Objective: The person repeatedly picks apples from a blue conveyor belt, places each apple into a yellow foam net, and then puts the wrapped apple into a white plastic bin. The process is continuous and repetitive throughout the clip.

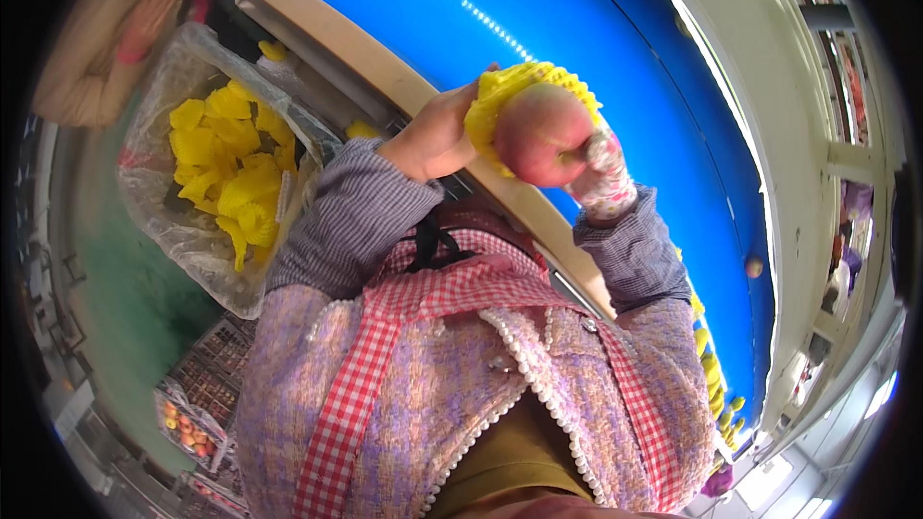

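A red apple point(542, 131) sits partly inside a yellow foam net sleeve point(497, 90), its stem end facing me. My bare left hand point(441, 131) grips the sleeve from the left side, with several fingers hidden behind it. On the other side, my right hand point(604, 176), in a flower-patterned glove, holds the apple with its thumb near the stem hollow. The rest of that hand is hidden behind the fruit. Both hands are raised over the near edge of a blue conveyor belt point(461, 36).
To the left, a clear plastic bag point(162, 187) holds yellow foam nets point(238, 166). Another person's arm point(137, 32) is beyond it. A small apple point(753, 267) lies on the belt's far side. Crates of apples point(189, 429) stand on the floor at lower left.
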The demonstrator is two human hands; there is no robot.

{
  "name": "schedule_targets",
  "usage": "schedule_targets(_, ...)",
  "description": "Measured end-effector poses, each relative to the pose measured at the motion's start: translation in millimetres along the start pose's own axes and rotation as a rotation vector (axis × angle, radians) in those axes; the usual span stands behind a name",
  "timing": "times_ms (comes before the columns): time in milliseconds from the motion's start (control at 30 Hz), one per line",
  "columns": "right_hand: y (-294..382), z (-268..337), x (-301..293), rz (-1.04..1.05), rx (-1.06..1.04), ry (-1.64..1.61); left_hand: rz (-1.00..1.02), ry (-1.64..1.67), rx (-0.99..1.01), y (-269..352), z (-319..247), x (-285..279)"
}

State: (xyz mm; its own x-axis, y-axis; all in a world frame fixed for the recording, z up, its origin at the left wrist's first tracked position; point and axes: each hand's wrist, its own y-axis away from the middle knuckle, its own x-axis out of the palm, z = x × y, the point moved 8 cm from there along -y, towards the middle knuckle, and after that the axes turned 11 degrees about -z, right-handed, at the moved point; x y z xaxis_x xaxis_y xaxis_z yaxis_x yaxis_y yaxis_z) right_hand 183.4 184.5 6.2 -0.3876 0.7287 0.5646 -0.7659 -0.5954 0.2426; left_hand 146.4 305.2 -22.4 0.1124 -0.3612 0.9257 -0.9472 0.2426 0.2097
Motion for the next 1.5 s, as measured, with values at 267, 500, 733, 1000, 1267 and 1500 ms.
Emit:
schedule_targets(267,52,-32,0,0.012,0.021,-0.046,0.168,-0.025,-0.302,27,33,2)
schedule_targets(500,61,-18,26,0.050,-0.026,0.174,-0.197,-0.547,0.253,35,-8,1)
schedule_targets(733,63,-7,20,-0.384,-0.409,0.455,-0.255,-1.464,1.341,86,-30,67)
schedule_targets(1000,40,-24,-13,-0.367,-0.410,-0.092,0.056,-1.563,1.301,88,-23,106)
schedule_targets(1267,30,-67,-19,-0.273,-0.191,-0.194,0.019,-1.759,1.047,38,21,39)
schedule_targets(1500,-16,-76,-44,-0.293,-0.106,-0.231,-0.156,-2.017,1.106,-9,11,4)
